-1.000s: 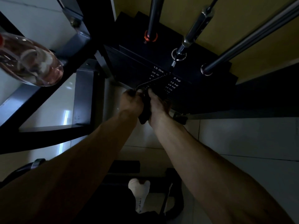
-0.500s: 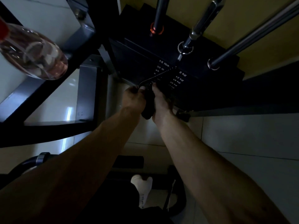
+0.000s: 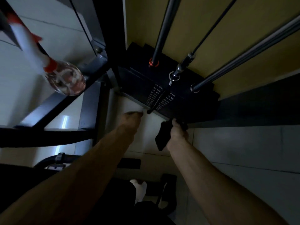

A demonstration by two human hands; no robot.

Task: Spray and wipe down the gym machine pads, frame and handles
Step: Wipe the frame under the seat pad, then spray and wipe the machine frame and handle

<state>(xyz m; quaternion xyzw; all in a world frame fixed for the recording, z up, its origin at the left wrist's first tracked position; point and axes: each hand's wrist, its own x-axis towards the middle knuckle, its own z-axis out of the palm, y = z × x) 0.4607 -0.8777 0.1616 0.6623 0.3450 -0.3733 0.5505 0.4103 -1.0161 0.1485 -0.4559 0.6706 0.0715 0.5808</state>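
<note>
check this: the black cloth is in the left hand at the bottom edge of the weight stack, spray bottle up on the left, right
Wrong hand: in the head view the right hand grips the black cloth at the bottom edge of the weight stack; the left hand has none. The spray bottle is up on the left.

Left hand (image 3: 132,118) and right hand (image 3: 177,132): parting, no longer meeting at the coiled cord (image 3: 159,101).
Left hand: drawing away leftward.
Right hand: carrying the black cloth (image 3: 162,137) rightward along the weight stack (image 3: 186,101)'s lower edge.
Coiled cord: now hanging released.
</note>
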